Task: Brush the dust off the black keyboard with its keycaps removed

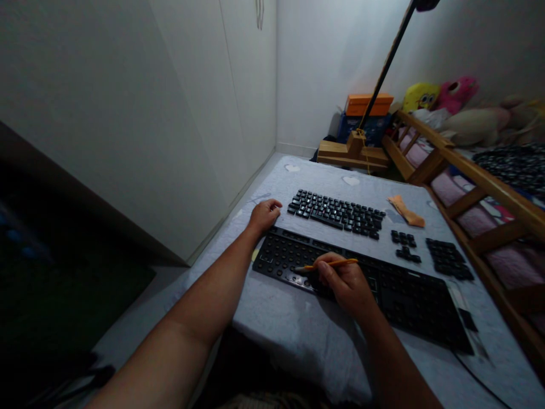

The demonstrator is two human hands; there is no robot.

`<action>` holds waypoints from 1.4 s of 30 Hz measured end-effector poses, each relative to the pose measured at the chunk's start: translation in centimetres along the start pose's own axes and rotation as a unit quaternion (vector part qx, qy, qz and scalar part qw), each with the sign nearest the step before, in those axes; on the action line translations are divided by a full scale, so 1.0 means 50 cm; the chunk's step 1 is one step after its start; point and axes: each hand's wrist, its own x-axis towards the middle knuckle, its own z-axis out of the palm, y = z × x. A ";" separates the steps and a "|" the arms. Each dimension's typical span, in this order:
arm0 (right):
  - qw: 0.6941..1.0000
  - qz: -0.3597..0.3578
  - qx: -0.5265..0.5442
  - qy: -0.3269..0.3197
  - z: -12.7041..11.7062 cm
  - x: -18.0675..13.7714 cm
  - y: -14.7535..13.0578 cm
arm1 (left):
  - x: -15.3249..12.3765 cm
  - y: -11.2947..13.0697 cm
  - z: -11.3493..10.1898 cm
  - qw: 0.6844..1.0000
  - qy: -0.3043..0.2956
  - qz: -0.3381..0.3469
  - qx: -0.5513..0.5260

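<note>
A black keyboard base (409, 298) with its keycaps removed lies across the grey cloth-covered table (281, 318). My right hand (347, 281) rests on it, closed around a thin orange stick (327, 264) whose tip points left onto the base. My left hand (264, 215) is curled at the base's far left corner, pressing on its edge. Beyond the base, the removed keycaps (336, 213) lie laid out in rows, with smaller groups of keycaps (404, 245) and a numpad block (449, 258) to the right.
An orange cloth (405, 210) lies past the keycaps. A wooden stand with a black pole (355, 149) sits at the table's far end. A wooden bed rail (464, 165) with plush toys (443, 96) borders the right. White wardrobe doors (179, 113) stand on the left.
</note>
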 end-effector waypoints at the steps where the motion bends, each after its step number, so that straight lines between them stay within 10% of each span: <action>1: 1.000 -0.002 -0.005 0.006 0.000 0.000 -0.001 | 0.000 0.000 0.000 1.000 0.000 -0.002 0.002; 42: 0.999 0.002 -0.022 -0.024 -0.002 0.001 -0.008 | -0.001 0.004 -0.001 1.000 -0.009 -0.007 -0.001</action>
